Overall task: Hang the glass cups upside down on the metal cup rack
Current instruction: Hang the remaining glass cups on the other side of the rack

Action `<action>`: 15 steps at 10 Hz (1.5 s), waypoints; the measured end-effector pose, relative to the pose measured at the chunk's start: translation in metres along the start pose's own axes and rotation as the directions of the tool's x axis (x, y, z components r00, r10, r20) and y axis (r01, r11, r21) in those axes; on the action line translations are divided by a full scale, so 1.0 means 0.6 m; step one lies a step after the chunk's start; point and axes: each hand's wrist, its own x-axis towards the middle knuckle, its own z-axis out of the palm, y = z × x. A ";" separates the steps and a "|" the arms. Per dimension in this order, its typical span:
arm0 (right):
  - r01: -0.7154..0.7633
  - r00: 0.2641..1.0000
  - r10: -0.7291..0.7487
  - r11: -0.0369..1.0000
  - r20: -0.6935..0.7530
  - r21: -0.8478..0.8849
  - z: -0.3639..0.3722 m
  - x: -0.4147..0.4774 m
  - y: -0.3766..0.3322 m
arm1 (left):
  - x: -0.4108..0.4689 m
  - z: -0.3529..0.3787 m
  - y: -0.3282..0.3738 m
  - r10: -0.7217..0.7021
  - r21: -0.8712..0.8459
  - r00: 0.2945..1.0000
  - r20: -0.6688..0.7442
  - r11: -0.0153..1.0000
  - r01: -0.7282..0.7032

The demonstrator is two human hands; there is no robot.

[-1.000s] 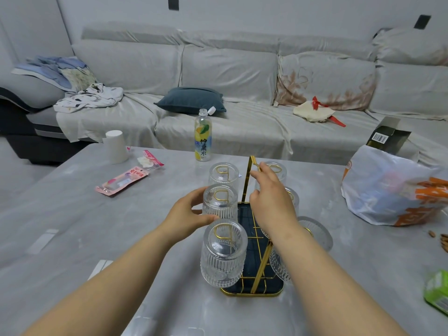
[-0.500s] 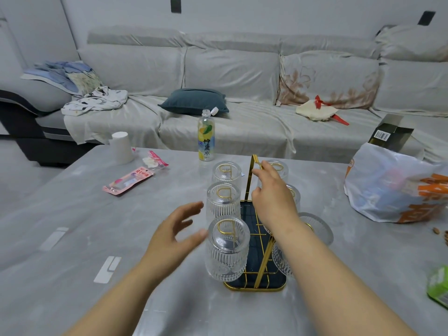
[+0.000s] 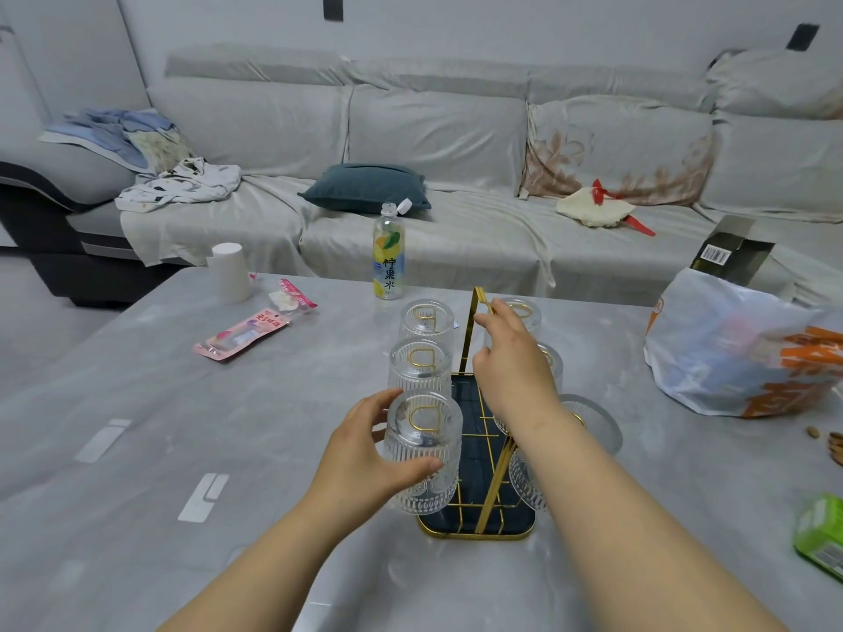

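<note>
While the left hand wraps its fingers around the nearest ribbed clear glass cup, thumb low on the near side and the other digits curled behind the far side, the right hand reaches over the gold wire cup rack with the dark tray base and pinches the top of its upright gold handle bar between thumb and forefinger. That held cup sits mouth-down over a gold peg at the front of the rack's left row. Behind it on the same side stand two more inverted ribbed glasses, the middle one and the far one, each with a gold loop showing through its base. On the rack's right side further glasses hang upside down, partly hidden by the right forearm, so their exact count is hard to tell. The rack rests on the grey marbled desk. Farther back on the desk stand a clear lemon-drink bottle with a yellow label and an upturned white paper cup, with pink snack packets lying between them. A white and orange plastic bag sits at the right, and a green box lies at the desk's right edge. A grey sofa with a dark teal cushion runs behind.
</note>
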 end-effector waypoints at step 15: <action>0.008 1.000 -0.008 1.000 -0.001 0.006 0.003 0.003 0.003 | 0.148 -0.052 -0.012 -0.052 0.011 0.975 0.214 0.999 0.051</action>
